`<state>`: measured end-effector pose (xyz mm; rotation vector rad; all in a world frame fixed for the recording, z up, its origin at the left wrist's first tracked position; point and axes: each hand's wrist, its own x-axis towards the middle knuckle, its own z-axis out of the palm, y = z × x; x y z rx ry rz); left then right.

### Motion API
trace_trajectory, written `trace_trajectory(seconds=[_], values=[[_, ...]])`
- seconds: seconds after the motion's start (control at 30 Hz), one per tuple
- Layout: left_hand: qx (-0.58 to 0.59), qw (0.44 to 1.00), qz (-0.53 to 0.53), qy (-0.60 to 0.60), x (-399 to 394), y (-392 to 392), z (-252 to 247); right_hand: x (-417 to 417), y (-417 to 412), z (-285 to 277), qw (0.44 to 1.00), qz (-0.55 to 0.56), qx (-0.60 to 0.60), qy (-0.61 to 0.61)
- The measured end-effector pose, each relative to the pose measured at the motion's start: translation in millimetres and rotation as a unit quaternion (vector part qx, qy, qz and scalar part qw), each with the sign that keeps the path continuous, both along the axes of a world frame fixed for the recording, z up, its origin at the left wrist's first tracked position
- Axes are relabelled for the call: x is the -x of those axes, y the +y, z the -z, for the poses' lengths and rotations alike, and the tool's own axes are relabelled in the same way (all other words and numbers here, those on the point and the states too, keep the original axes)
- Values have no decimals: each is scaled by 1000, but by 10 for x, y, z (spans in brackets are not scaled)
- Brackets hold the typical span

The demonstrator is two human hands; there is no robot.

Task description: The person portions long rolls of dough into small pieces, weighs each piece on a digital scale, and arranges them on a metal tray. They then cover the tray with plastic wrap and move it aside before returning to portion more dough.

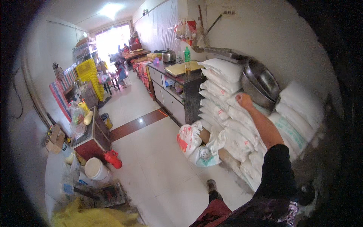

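Observation:
My right hand point(244, 101) reaches forward with its fingers curled, in front of a stack of white woven sacks point(238, 136). Just beyond it, large metal basins point(262, 82) lean on edge among the sacks. Whether the fingers grip anything, or touch the sacks, I cannot make out. Beside the stack, a plump white sack point(224, 71) tops the pile next to the counter. Tied white bags point(190, 137) with red and green print rest on the floor at the stack's foot. My left hand is out of view.
A dark counter point(192, 90) carries a tray point(181, 68), a kettle point(169, 56) and a green bottle point(187, 54). On the left stand a low cabinet point(93, 139), a white bucket point(96, 168) and a red bag point(113, 159). A person point(121, 73) sits farther down the room.

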<state>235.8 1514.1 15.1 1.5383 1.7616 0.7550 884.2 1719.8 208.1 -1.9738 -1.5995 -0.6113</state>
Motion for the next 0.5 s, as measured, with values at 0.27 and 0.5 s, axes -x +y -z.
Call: trace_trajectory(seconds=[0.27,0.5], values=[[15,997,-78,6,-1464,1980,-61,-1484,2678,-1099,986,73,-106,-102],[24,992,-120,0,-2148,2717,-393,-2343,3568,-1497,988,56,101,-102]])
